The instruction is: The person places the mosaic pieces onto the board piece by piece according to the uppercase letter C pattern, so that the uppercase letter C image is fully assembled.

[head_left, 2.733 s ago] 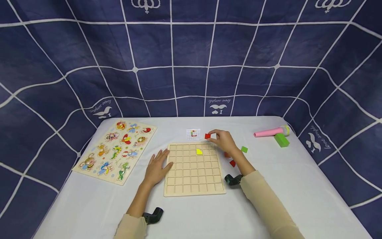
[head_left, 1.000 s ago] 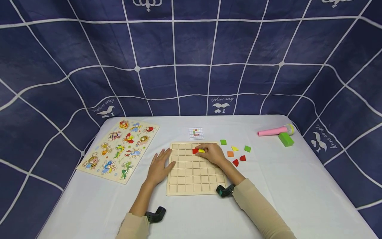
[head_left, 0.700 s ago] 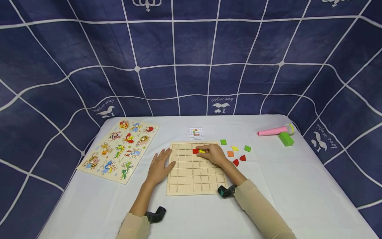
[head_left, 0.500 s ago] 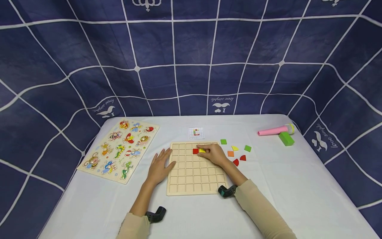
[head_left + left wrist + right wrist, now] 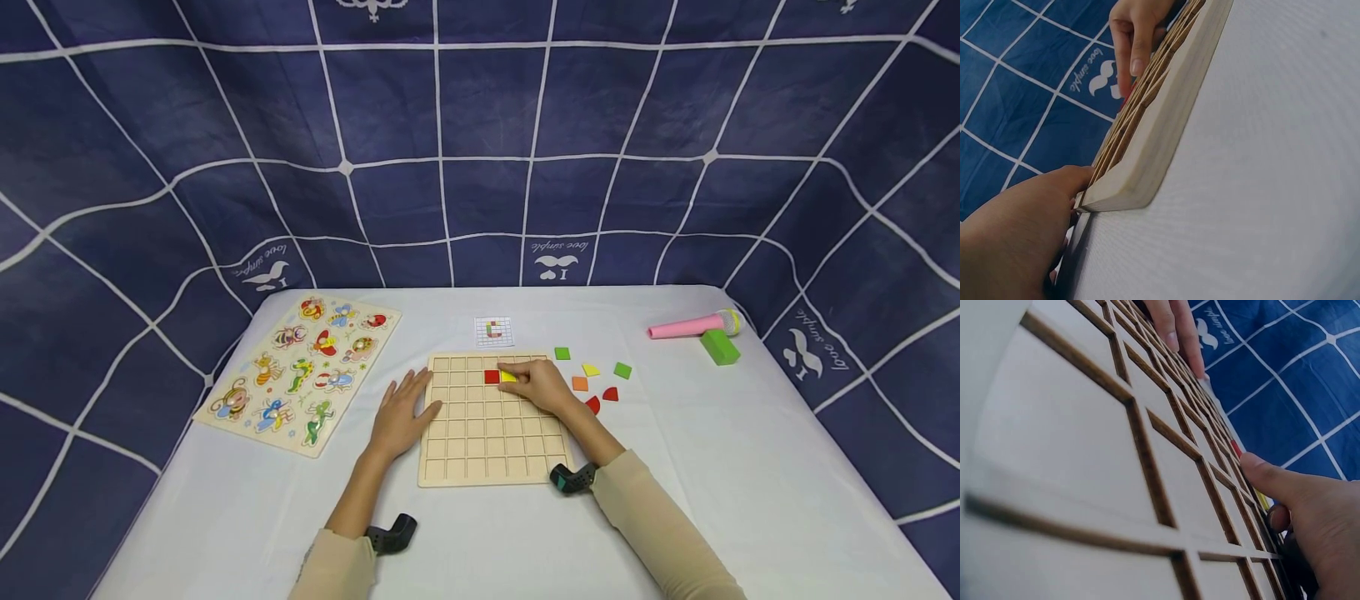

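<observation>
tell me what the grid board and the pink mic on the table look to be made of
Grid board: pale unfinished-looking wood, probably plywood; the wrist views show matte light faces and darker cut grooves between cells. Pink microphone: likely smooth plastic, judging by its uniform bright colour and slight sheen, though it is too small to be sure.
</observation>
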